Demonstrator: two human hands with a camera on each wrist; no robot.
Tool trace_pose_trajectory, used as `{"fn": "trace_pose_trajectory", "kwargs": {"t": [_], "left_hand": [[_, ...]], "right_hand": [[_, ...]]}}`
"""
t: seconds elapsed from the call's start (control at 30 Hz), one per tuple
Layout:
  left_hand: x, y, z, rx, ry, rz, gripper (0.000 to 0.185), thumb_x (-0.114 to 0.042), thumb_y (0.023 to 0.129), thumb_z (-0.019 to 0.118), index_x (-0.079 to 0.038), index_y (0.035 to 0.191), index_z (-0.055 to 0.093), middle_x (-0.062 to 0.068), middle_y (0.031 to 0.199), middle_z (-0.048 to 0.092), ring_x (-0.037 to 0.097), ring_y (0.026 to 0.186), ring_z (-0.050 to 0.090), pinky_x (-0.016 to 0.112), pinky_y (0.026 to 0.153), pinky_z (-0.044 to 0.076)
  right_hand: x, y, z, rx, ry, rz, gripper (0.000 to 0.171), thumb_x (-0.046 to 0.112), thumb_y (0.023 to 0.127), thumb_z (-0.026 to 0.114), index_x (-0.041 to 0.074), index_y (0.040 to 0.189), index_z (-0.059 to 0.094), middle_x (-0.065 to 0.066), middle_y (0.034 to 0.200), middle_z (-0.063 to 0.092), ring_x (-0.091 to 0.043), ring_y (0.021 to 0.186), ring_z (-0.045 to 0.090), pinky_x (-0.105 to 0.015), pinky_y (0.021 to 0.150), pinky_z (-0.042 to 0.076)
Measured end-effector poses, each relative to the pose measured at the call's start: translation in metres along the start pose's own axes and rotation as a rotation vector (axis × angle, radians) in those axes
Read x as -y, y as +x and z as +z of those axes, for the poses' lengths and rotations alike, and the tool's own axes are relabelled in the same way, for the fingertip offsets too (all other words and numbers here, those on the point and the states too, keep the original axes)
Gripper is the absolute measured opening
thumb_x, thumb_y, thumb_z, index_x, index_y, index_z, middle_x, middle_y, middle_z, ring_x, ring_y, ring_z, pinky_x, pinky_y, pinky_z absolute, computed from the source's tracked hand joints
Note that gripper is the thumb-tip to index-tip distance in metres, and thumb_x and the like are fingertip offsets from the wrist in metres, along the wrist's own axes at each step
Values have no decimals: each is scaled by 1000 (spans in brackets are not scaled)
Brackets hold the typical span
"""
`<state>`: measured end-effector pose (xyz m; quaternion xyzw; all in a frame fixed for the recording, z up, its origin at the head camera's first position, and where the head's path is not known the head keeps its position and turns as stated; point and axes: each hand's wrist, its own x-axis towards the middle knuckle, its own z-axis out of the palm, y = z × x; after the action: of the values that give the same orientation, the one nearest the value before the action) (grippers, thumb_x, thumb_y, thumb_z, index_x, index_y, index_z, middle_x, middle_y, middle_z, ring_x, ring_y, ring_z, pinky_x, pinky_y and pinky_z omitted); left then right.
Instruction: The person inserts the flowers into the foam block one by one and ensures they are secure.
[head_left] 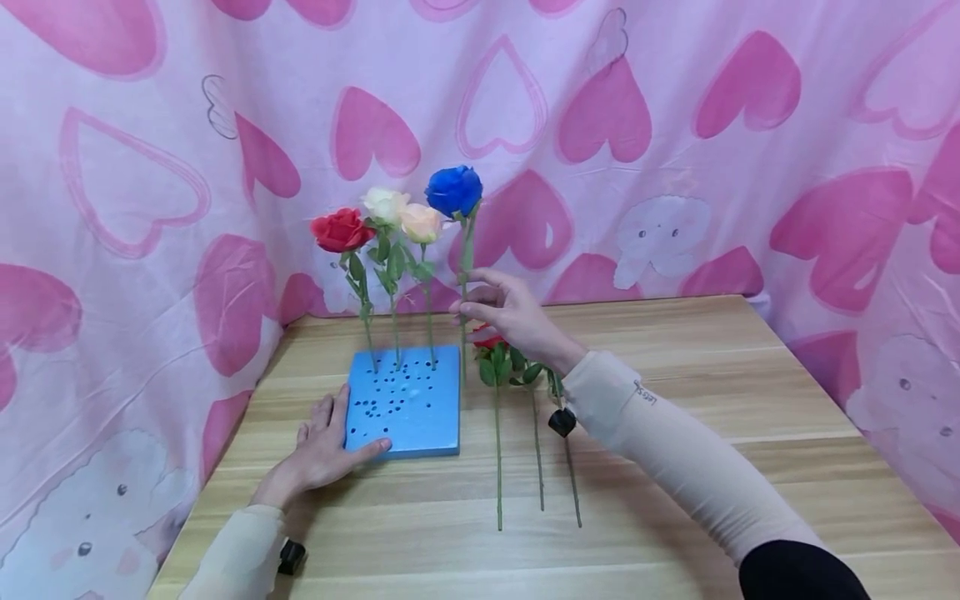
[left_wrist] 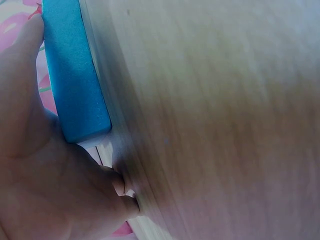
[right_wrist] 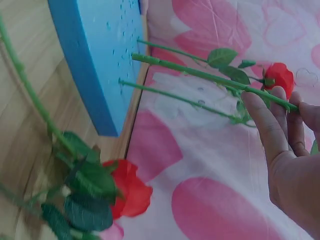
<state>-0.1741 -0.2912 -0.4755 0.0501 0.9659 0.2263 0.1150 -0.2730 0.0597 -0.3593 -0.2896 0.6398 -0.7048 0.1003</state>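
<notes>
A blue foam block (head_left: 405,404) dotted with holes lies on the wooden table (head_left: 675,400). A red rose (head_left: 341,229), a white rose (head_left: 384,202) and a peach rose (head_left: 422,222) stand in its far edge. My right hand (head_left: 491,307) pinches the stem of a blue rose (head_left: 454,190), held upright, its lower end by the block's far right corner. In the right wrist view my fingers (right_wrist: 265,125) grip that stem (right_wrist: 210,75) close to the block (right_wrist: 95,60). My left hand (head_left: 326,446) rests flat at the block's near left corner, thumb on its front edge; the left wrist view shows the hand (left_wrist: 30,150) against the block (left_wrist: 75,75).
Three loose roses lie right of the block, their stems (head_left: 538,454) pointing toward me and a red bloom (head_left: 487,338) under my right hand, also a red bloom (right_wrist: 127,192) in the right wrist view. Pink heart cloth (head_left: 675,125) walls in the table.
</notes>
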Motion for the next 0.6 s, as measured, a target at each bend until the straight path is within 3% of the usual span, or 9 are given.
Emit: {"fn": "trace_pose_trajectory", "kwargs": {"t": [0.2, 0.6], "left_hand": [[-2, -1, 0, -4, 6, 10, 128, -79, 86, 61, -6, 165, -8, 36, 167, -4, 58, 153, -5, 78, 117, -2], [-2, -2, -1, -18, -1, 16, 127, -78, 87, 61, -5, 166, -7, 36, 167, -2, 58, 153, -4, 78, 117, -1]], "right_hand": [[-3, 11, 17, 30, 22, -8, 45, 5, 103, 63, 9, 147, 53, -25, 119, 70, -43, 111, 69, -60, 86, 59], [-11, 27, 41, 32, 40, 15, 42, 6, 101, 66, 11, 142, 58, -18, 117, 73, -32, 105, 74, -56, 84, 61]]}}
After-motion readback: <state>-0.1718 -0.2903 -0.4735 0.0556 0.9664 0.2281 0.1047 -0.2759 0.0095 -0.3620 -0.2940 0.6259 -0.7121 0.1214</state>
